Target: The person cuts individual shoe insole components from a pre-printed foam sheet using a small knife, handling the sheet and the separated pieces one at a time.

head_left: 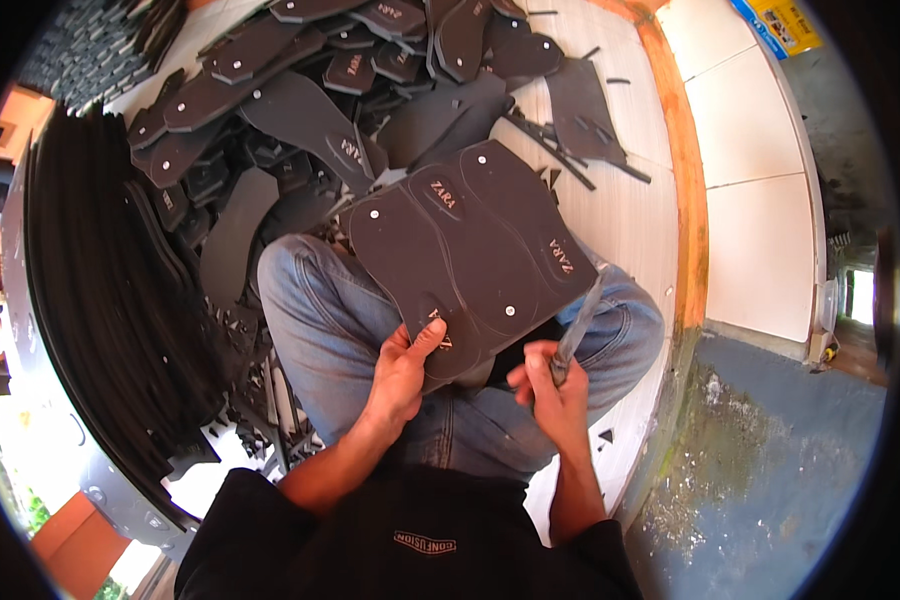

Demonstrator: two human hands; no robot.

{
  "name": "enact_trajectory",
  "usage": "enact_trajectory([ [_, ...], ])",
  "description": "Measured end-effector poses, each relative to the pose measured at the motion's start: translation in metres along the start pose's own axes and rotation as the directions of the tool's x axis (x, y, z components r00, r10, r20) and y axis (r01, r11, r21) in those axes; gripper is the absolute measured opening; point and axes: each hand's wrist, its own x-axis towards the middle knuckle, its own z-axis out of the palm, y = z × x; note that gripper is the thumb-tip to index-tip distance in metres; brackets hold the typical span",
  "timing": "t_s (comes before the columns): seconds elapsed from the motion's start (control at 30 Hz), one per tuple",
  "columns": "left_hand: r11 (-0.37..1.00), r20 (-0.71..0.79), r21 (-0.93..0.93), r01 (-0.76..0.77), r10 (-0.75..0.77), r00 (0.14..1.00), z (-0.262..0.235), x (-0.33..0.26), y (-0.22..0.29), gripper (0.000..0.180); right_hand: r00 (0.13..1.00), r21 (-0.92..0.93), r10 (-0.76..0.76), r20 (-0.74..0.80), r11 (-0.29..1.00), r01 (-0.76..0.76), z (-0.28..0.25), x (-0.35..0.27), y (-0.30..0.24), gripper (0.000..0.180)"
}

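Observation:
My left hand (400, 375) grips the near left corner of a dark foam sheet (485, 265), thumb on top and the other fingers underneath. Pressed outlines of shoe soles, light lettering and small round white marks cover the sheet. It lies tilted above my crossed legs. Closed around the handle of a knife (580, 322) is my right hand (555, 395), just off the sheet's near right edge. The grey blade points up and away, its tip close to the sheet's right corner. I cannot tell whether the blade touches the foam.
Cut dark soles (310, 120) lie heaped beyond my knees. At the left stands a tall stack of dark sheets (110, 290). Thin offcut strips (550, 150) and scraps litter the pale floor (625, 215). A wooden edge (688, 200) runs along the right, beside a worn blue-grey floor (760, 460).

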Motion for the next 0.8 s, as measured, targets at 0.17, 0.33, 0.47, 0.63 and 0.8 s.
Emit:
enact_trajectory([
  [0.17, 0.996, -0.046, -0.033, 0.080, -0.082, 0.996, 0.006, -0.027, 0.007, 0.022, 0.984, -0.501, 0.054, 0.168, 0.864, 0.039, -0.030, -0.047, 0.026, 0.023],
  [0.33, 0.997, -0.102, -0.035, 0.061, -0.065, 0.993, 0.012, -0.036, -0.001, 0.025, 0.983, -0.488, 0.116, 0.144, 0.872, -0.031, -0.019, -0.063, 0.033, 0.015],
  [0.47, 0.999, -0.115, -0.017, 0.049, -0.051, 0.992, 0.015, -0.038, 0.001, 0.026, 0.976, -0.526, 0.142, 0.165, 0.850, -0.035, -0.018, -0.063, 0.035, 0.015],
  [0.63, 0.999, -0.113, -0.005, 0.049, -0.049, 0.992, 0.013, -0.038, 0.003, 0.029, 0.984, -0.578, 0.123, 0.132, 0.815, -0.024, -0.012, -0.063, 0.036, 0.015],
  [0.8, 0.993, -0.115, 0.094, 0.077, -0.066, 0.991, 0.006, -0.038, -0.001, 0.033, 0.982, -0.547, 0.052, 0.180, 0.835, 0.056, -0.006, -0.052, 0.056, 0.008],
])
